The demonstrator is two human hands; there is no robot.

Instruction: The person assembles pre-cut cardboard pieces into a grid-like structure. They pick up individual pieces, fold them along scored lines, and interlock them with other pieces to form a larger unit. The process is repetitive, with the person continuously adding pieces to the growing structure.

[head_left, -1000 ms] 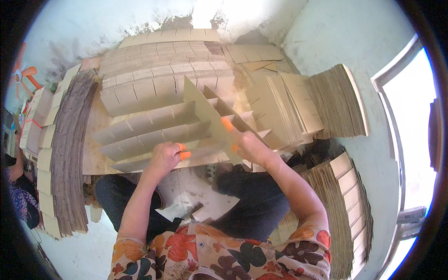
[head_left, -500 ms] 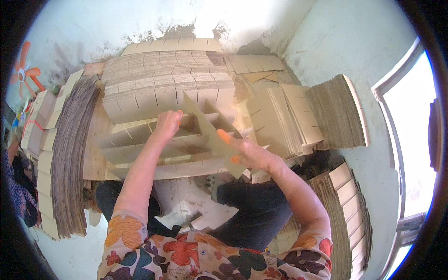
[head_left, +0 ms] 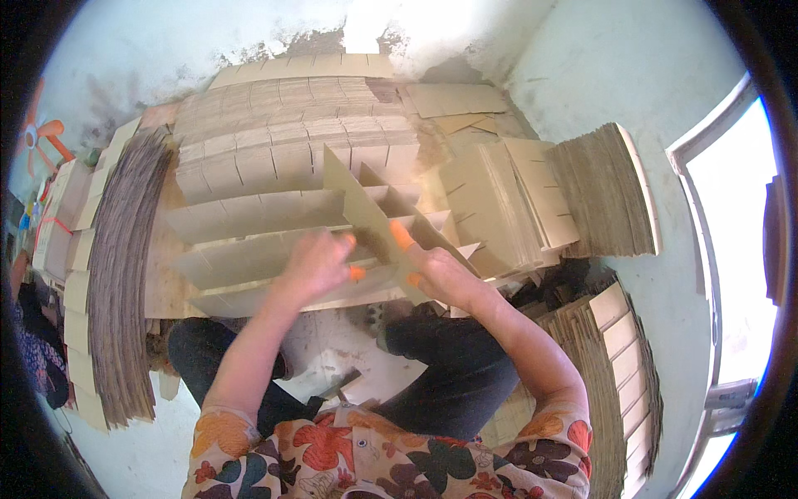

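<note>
My right hand (head_left: 445, 274), orange covers on its fingertips, grips the near end of a slanted cardboard divider strip (head_left: 353, 200). This strip stands on edge across several long slotted cardboard strips (head_left: 258, 208), which run left to right. Over the nearer long strips is my left hand (head_left: 316, 264), slightly blurred, its orange-covered thumb and finger apart. It is just left of the slanted strip, and I see nothing held in it. Right of the slanted strip, other crosswise dividers (head_left: 395, 195) form cells with the long ones.
Behind lies a wide stack of slotted cardboard (head_left: 283, 137). Tall stacks stand at the left (head_left: 125, 283) and far right (head_left: 603, 191), with leaning sheets (head_left: 490, 200) between. Another stack (head_left: 615, 358) sits low at the right. An orange fan (head_left: 41, 141) is at the far left.
My left hand has come nearer and to the right, from a farther long strip to the closer ones. My right hand keeps hold of the slanted strip, which has shifted slightly.
</note>
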